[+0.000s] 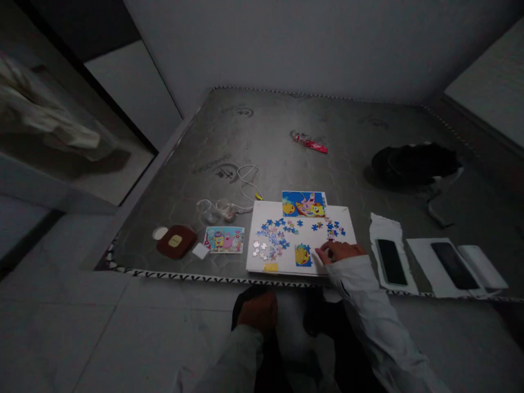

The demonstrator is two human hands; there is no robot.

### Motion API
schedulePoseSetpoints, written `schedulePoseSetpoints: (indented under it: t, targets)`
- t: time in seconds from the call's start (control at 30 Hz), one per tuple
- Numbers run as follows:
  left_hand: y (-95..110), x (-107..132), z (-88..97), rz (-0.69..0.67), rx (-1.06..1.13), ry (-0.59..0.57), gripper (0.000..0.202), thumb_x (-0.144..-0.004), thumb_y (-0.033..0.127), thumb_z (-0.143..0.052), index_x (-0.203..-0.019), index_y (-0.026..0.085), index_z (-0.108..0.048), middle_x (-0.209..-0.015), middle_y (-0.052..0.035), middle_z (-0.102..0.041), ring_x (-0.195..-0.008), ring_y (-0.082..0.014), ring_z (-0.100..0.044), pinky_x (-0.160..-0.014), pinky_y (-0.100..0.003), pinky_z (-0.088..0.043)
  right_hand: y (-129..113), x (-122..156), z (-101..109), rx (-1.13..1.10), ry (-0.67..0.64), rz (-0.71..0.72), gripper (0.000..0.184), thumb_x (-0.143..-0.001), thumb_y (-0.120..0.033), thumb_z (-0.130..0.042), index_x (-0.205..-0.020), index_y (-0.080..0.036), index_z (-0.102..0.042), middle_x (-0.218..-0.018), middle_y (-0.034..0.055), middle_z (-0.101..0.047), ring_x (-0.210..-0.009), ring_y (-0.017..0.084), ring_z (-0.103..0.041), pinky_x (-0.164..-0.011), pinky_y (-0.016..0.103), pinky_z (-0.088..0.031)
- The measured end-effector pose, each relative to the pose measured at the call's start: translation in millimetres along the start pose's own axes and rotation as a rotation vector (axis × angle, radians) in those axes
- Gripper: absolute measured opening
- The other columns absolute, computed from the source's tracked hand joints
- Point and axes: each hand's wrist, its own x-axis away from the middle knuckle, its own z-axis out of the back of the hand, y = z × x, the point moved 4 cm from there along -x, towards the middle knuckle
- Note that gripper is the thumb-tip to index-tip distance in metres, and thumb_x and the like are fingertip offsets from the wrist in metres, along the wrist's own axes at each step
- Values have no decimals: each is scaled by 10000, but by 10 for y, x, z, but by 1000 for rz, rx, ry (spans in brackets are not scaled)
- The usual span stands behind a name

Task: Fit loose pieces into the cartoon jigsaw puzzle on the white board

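On a white board (286, 267) lie many loose jigsaw pieces (272, 237), mostly blue, with several pale ones at the left. A joined yellow-and-blue section of the puzzle (303, 255) sits near the board's front edge. Just to its right, my right hand (340, 252) hovers low over the board, thumb and forefinger drawn together; anything between the tips is too small to make out. A cartoon picture card (304, 204) lies across the board's back edge. My left hand (257, 312) rests down by my leg, away from the board, its fingers hidden.
Left of the board are another cartoon card (225, 240), a brown case (176, 242), a white square (201, 251) and a coiled cable (248, 183). Rightward lie two phones (392, 262) on white sheets and a black bag (417, 164). A red wrapper (311, 143) lies farther back.
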Motion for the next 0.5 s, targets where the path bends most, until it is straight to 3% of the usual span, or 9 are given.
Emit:
schedulePoseSetpoints:
  t: [0.23, 0.5]
  targets:
    - [-71, 22, 12, 2, 19, 7, 263, -983, 264, -414, -969, 256, -677, -1049, -27, -751, -987, -201, -684, -778, -310, -429, -180, -494, -40, 12, -32, 8, 169, -932, -360, -593, -1020, -269, -705, -912, 3, -739, -882, 207, -628, -856, 381, -338]
    - [-4, 4, -25, -22, 40, 0, 264, -984, 262, -413, -974, 243, -676, -1052, -50, -753, -992, -207, -693, -791, -311, -443, -295, -877, -194, 20, -64, -1, 286, -932, -278, -583, -1194, -245, -691, -1125, 60, -721, -1087, 251, -612, -897, 389, -350]
